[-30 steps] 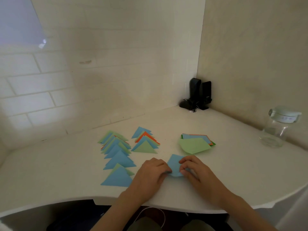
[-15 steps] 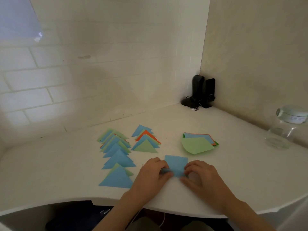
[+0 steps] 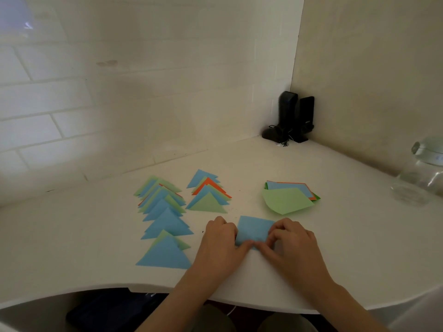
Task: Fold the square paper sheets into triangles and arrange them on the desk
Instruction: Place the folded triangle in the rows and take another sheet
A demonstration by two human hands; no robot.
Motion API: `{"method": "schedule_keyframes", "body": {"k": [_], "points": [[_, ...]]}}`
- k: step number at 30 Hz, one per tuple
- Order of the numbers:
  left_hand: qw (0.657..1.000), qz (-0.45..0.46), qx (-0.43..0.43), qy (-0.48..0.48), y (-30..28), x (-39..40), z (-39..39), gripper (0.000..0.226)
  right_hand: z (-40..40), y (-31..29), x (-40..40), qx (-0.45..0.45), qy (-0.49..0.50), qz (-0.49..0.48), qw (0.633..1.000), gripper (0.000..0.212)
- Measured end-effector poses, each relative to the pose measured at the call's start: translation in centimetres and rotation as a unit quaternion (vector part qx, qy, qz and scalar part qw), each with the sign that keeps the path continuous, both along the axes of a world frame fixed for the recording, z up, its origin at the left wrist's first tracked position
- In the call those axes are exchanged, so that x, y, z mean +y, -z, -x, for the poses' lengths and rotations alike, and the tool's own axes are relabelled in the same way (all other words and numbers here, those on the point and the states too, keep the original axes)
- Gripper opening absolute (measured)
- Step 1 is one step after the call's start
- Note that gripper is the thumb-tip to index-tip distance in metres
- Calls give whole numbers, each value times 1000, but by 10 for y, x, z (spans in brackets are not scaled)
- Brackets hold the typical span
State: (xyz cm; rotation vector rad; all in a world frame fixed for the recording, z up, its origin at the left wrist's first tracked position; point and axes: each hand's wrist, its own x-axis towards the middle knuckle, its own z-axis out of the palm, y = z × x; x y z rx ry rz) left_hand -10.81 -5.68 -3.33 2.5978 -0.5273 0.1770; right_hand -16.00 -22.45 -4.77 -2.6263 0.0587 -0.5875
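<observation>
Two rows of folded triangles [image 3: 165,219] sit left of centre on the tabletop [image 3: 72,236]; left hand [image 3: 221,240] and right hand [image 3: 291,245] both pinch the blue sheet [image 3: 254,230] near the front edge; sheet stack [image 3: 288,196] just behind; speakers [image 3: 293,117] in back corner; jar [image 3: 422,173] at right edge.
</observation>
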Motion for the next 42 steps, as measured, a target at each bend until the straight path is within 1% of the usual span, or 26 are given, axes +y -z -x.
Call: {"method": "schedule_keyframes", "body": {"k": [4, 7, 10, 13, 16, 19, 21, 23, 24, 26, 28, 30, 31, 34, 35, 36, 37, 39, 40, 42], "points": [[999, 25, 41, 8, -6, 3, -7, 30, 0, -7, -3, 25, -13, -5, 1000, 30], [998, 42, 46, 10, -6, 5, -7, 29, -1, -9, -4, 38, -24, -19, 999, 31], [997, 63, 52, 13, -6, 8, -6, 28, 0, -9, -5, 37, -25, -44, 998, 26], [993, 102, 55, 14, -4, 14, -7, 26, 0, -10, -7, 58, -26, -54, 997, 23], [988, 134, 70, 21, -3, 18, -7, 27, 0, -14, -10, 96, -47, -64, 992, 25], [986, 144, 74, 30, -5, 16, -7, 20, -1, -22, -14, 135, -56, -89, 985, 33], [990, 132, 26, 43, -4, 11, -3, 18, 0, -25, -12, 143, -48, -99, 984, 34], [993, 94, -34, 67, 0, 2, 6, 14, 1, -28, -9, 128, -32, -125, 983, 26], [993, 73, -52, 73, 1, -2, 12, 16, 3, -29, -7, 114, -23, -148, 982, 20], [990, 38, -116, 71, 5, -10, 22, 33, 8, -32, -5, 94, -12, -185, 978, 19], [982, -1, -178, 63, 5, -16, 33, 37, 16, -33, -6, 98, -8, -184, 978, 20], [979, -6, -192, 65, 5, -20, 41, 43, 23, -36, -6, 120, 7, -192, 974, 26], [980, 1, -184, 70, 3, -21, 44, 43, 25, -38, -5, 132, 7, -209, 969, 29], [978, -9, -194, 74, 3, -25, 43, 31, 28, -44, -3, 152, -35, -255, 954, 34], [978, -14, -192, 75, 4, -25, 42, 24, 28, -45, -3, 149, -46, -243, 957, 32], [978, -18, -194, 75, 5, -24, 39, 19, 29, -45, -5, 143, -48, -206, 967, 30], [978, -18, -193, 75, 6, -23, 36, 17, 29, -44, -7, 141, -38, -148, 978, 29], [976, -3, -201, 79, 9, -17, 30, 22, 27, -42, -13, 145, -5, -29, 989, 36], [976, 8, -202, 81, 11, -13, 26, 24, 25, -41, -14, 143, 5, 5, 990, 35], [977, 33, -193, 82, 10, -4, 18, 25, 21, -40, -14, 137, 10, 39, 990, 31]]}}
